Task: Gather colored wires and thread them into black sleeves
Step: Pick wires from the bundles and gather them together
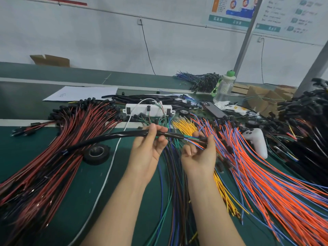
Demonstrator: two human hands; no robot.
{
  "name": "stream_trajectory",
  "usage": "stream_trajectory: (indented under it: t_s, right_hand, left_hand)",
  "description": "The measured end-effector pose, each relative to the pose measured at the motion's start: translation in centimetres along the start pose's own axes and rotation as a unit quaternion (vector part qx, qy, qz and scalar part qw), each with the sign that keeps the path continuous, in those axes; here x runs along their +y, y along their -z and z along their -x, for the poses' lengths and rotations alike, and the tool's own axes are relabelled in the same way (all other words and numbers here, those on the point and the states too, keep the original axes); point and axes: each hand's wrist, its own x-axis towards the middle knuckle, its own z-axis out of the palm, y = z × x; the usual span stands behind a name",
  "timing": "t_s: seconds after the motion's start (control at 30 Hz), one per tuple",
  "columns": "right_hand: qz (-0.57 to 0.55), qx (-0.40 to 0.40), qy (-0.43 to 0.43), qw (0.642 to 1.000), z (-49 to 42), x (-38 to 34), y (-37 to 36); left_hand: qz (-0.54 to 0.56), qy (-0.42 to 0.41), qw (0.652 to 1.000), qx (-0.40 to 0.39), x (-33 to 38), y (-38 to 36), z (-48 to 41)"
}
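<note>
Surface: dark green workbench (76, 189)
Left: red-and-black wire bundle (53, 153), black tape roll (96, 153)
Right: orange-and-blue wire bundle (266, 183)
Rear: white plastic power strip (142, 110)

Note the dark green worktop (79, 183). At its left edge you have red-and-black wires (44, 174); at its right edge, orange-and-blue wires (266, 183); between them, yellow wires (184, 126). The sleeve (115, 135) is glossy black

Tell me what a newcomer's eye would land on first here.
At centre, the left hand grips a long black sleeve while the right hand pinches colored wires at its mouth. A red and black wire bundle fans left; orange and blue wires fan right.
</note>
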Motion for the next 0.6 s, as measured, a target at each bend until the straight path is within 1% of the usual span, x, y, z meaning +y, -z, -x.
stream_trajectory:
  t_s: [0.07, 0.17, 0.3, 0.47, 0.53, 0.6]
  right_hand:
    - [0.033, 0.013, 0.017, 0.999, 0.0, 0.1, -0.3]
    - [0.048, 0.014, 0.028, 0.998, 0.1, 0.4, -0.5]
    - [0.06, 0.014, 0.015, 0.998, 0.5, 1.0, -0.7]
    - [0.029, 0.046, 0.002, 0.999, 0.2, -0.1, -0.6]
    - [0.001, 0.062, -0.002, 0.998, -0.1, -1.1, -0.3]
    - [-0.046, 0.088, -0.002, 0.995, -0.4, -2.1, 0.2]
  left_hand:
    - [-0.014, 0.0, 1.0, -0.005, -0.4, -0.2, 0.1]
    - [-0.019, 0.002, 1.0, -0.012, -0.9, -0.4, 0.2]
    - [-0.023, 0.018, 0.999, -0.036, -1.9, -1.0, 0.4]
    - [-0.075, 0.051, 0.993, -0.08, -3.0, -2.5, 0.8]
    - [-0.101, 0.05, 0.988, -0.107, -2.8, -3.3, 0.7]
    - [-0.1, 0.033, 0.986, -0.132, -2.0, -3.8, 0.5]
